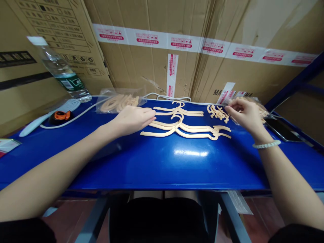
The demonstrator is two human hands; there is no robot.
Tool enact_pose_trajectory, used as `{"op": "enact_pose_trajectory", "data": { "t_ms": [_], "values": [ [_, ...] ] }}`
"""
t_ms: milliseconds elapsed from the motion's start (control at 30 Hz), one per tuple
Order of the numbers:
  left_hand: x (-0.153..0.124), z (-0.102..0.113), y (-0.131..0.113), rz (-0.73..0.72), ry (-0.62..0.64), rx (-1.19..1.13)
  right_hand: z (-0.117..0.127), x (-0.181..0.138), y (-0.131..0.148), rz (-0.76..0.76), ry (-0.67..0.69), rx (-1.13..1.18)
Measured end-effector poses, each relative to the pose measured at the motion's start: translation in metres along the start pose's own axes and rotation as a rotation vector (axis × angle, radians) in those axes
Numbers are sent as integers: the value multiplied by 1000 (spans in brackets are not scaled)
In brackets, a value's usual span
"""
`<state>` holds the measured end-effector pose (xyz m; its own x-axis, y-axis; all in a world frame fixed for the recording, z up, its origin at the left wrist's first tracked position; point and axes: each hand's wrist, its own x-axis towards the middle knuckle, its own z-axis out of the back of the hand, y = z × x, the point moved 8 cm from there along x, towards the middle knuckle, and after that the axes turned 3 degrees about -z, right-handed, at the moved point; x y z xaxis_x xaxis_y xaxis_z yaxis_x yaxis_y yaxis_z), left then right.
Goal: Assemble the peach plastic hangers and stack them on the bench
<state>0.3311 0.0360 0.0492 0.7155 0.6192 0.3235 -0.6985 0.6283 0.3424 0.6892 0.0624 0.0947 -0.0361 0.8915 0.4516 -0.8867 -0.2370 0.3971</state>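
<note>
Several beige plastic clothes hangers (193,128) lie in a row on the blue table, hooks pointing away from me. Two short curved end pieces (222,131) sit at the right tips of the nearest ones. My left hand (135,118) is over the hangers' left ends, its fingers pressed together; whatever is in them is hidden. At the right, a loose pile of small beige hook-shaped pieces (218,113) lies beside my right hand (245,113). The right thumb and fingers are curled into a pinch, and I cannot make out what they hold.
Behind my left hand lies a clear bag (118,101) of beige parts; another bag (259,106) is behind my right hand. A phone (283,130), water bottle (63,72), orange-and-black object (62,116), pale-handled tool (37,125) and white cable (76,118) are around. Cardboard boxes (152,64) wall the back.
</note>
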Motion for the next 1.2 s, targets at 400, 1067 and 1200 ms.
{"op": "enact_pose_trajectory", "data": {
  "t_ms": [400, 1067, 1200],
  "values": [
    [-1, -6, -3, 66, -28, -209, -57, 6, -8, 330, 179, -436],
    [19, -62, 32, 184, -100, -484, -84, 15, -3, 470, 256, -454],
    [21, -65, 35, 197, -72, -486, -82, 20, -9, 467, 268, -447]
  ]
}}
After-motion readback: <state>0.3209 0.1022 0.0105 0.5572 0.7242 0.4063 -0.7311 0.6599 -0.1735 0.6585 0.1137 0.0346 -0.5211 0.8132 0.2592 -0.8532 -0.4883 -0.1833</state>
